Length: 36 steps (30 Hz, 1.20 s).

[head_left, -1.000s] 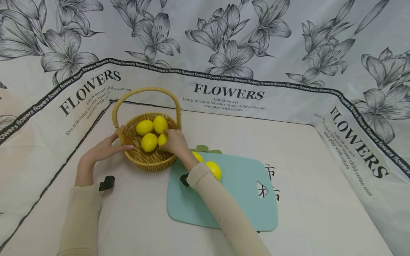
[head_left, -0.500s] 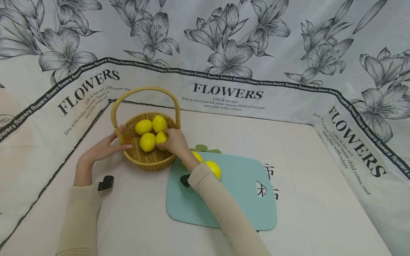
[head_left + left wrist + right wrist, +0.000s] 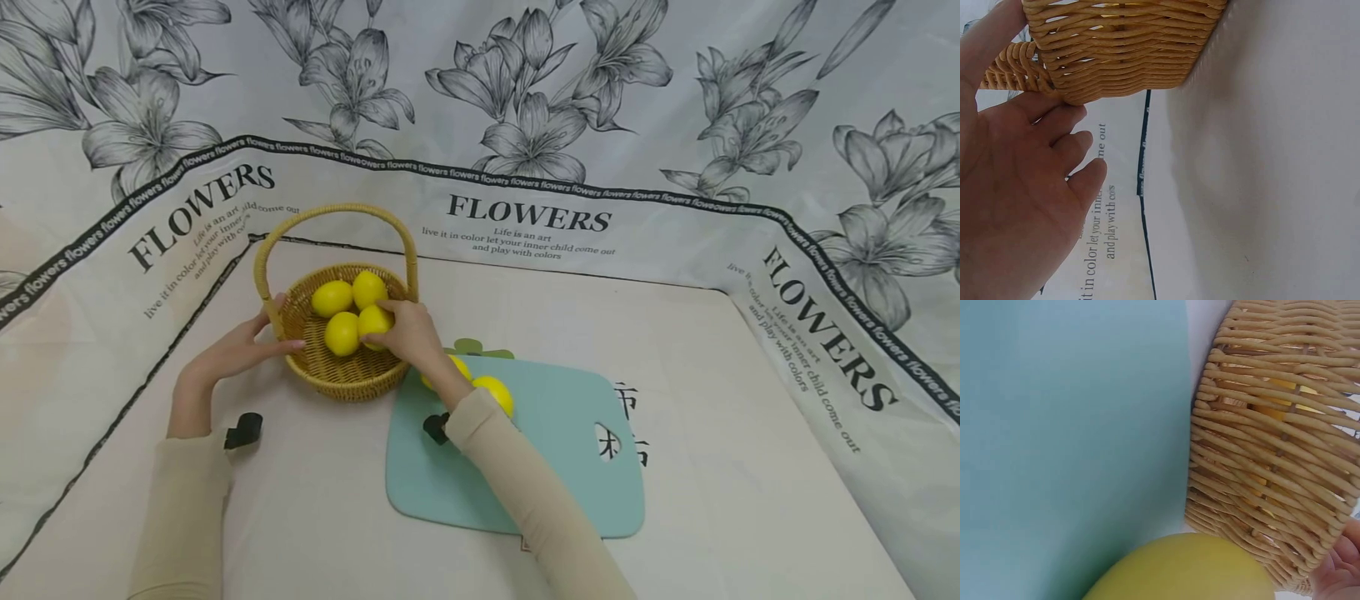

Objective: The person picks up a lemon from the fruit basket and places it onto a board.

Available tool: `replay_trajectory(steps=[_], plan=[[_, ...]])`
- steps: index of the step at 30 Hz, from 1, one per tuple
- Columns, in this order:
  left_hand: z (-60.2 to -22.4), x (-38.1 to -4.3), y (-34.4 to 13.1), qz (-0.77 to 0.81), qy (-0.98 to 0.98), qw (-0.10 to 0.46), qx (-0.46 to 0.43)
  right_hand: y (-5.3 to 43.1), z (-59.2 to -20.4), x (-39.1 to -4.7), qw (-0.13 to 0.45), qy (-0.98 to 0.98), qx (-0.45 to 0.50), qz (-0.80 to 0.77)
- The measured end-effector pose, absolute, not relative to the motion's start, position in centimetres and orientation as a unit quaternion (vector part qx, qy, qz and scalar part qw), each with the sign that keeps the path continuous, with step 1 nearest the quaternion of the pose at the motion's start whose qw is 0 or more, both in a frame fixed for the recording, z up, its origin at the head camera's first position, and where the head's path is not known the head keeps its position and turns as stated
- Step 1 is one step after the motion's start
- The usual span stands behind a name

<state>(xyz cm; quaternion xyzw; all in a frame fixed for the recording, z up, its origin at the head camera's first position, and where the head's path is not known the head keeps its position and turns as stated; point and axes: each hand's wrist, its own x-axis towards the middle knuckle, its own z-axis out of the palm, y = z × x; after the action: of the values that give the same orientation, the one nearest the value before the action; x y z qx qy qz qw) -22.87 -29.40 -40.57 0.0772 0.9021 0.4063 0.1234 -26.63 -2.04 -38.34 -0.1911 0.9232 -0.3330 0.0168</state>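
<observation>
A person's right hand point(image 3: 411, 335) pinches a lemon point(image 3: 375, 323) between thumb and fingers inside a wicker basket point(image 3: 337, 387), while the left hand point(image 3: 236, 346) holds the left side of the weave, thumb laid over the rim and fingers against the outside; the left wrist view shows its outer fingertips loosely bent and clear of the wall. Three other lemons point(image 3: 342, 334) lie in the basket, one just beside the gripped fruit. To the right, at least two lemons point(image 3: 492, 395) rest on a turquoise cutting board point(image 3: 570, 483), partly hidden by a beige sleeve point(image 3: 525, 492); whether more lie behind it cannot be told. With fruit divided between basket and board, the work appears partway along: the two on the board sit untouched by either hand, three in the basket are free of any grip, and the pinched one is not yet released.
</observation>
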Motion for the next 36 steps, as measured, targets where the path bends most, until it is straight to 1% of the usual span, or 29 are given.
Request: replay_trajectory(steps=[11, 24, 36], plan=[[-40.5, -22.8, -29.4, 0.408, 0.901, 0.121, 0.085, -1.3, -37.3, -25.7, -0.001, 0.911, -0.218, -0.351], [-40.5, -22.7, -29.5, 0.408, 0.901, 0.121, 0.087, 0.2, -36.0, -24.3, -0.005, 0.907, -0.21, -0.365], [-40.4, -22.5, -29.5, 0.408, 0.901, 0.121, 0.088, 2.0, -35.4, -23.0, -0.021, 0.885, -0.237, -0.4]])
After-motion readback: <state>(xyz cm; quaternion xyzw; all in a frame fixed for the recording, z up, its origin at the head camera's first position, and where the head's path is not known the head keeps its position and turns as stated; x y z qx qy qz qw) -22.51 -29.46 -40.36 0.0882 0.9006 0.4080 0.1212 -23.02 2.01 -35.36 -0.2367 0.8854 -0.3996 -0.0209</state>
